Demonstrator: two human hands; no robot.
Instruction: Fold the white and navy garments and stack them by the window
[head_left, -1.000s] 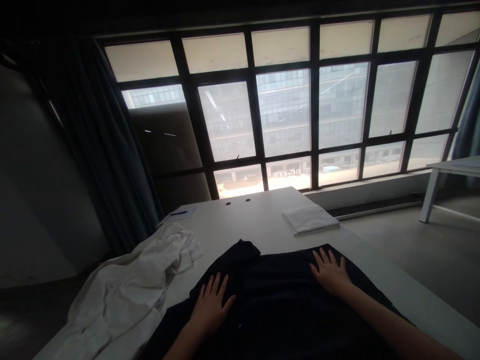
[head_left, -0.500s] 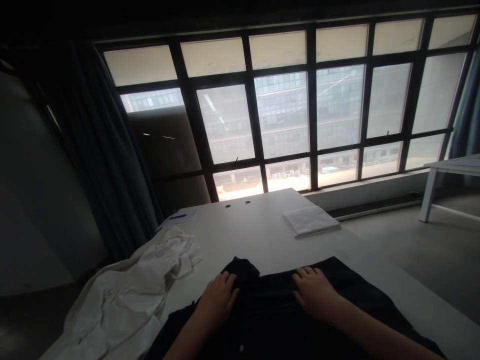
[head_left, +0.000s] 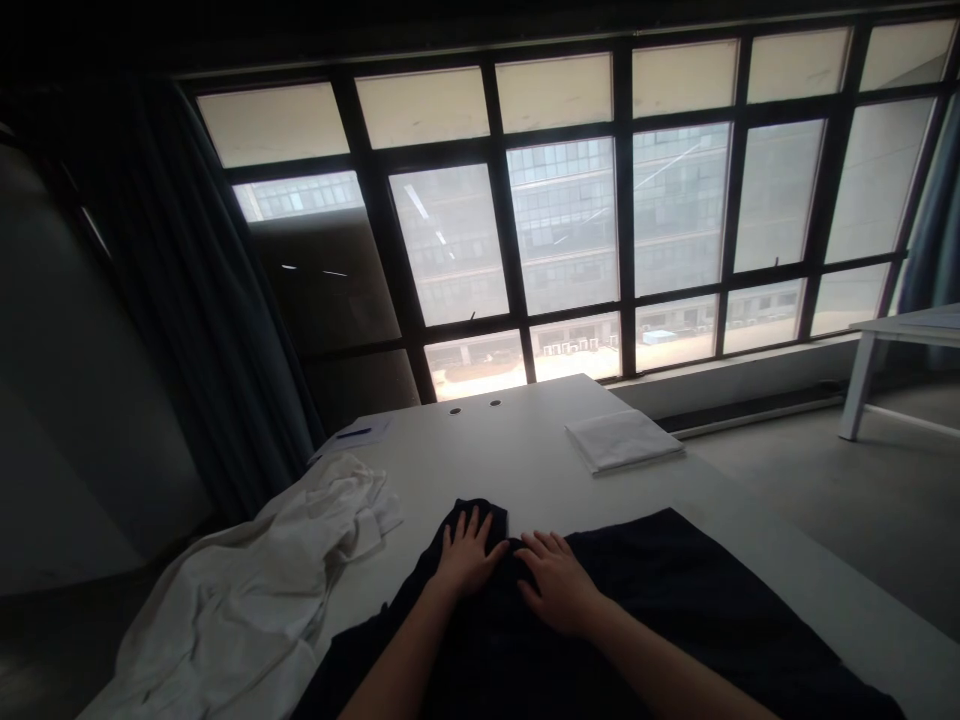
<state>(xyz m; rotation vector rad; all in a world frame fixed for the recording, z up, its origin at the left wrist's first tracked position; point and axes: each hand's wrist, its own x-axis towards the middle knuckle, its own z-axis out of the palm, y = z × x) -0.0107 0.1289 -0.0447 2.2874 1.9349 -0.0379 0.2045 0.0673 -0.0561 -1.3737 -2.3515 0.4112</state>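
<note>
A dark navy or black garment (head_left: 690,590), which looks like a shirt, lies spread over the near part of the white table (head_left: 480,455). My left hand (head_left: 466,555) rests flat, fingers spread, on a collar-like flap at the garment's far left edge. Close beside it, my right hand (head_left: 559,585) lies on the cloth near the upper edge, fingers stretched out and slightly apart. Neither hand grips anything. The garment's near part runs out of view under my forearms, and its folds are hard to make out in the dark cloth.
Crumpled white cloth (head_left: 247,600) covers the table's left side. A folded white cloth (head_left: 622,440) lies near the far right edge. At the far left are papers with a blue pen (head_left: 354,433). Another white table (head_left: 866,385) stands at right, below the windows (head_left: 562,230).
My left hand has moved forward onto the collar-like flap, and its fingers have spread. My right hand has slid left across the cloth, so the hands are closer together.
</note>
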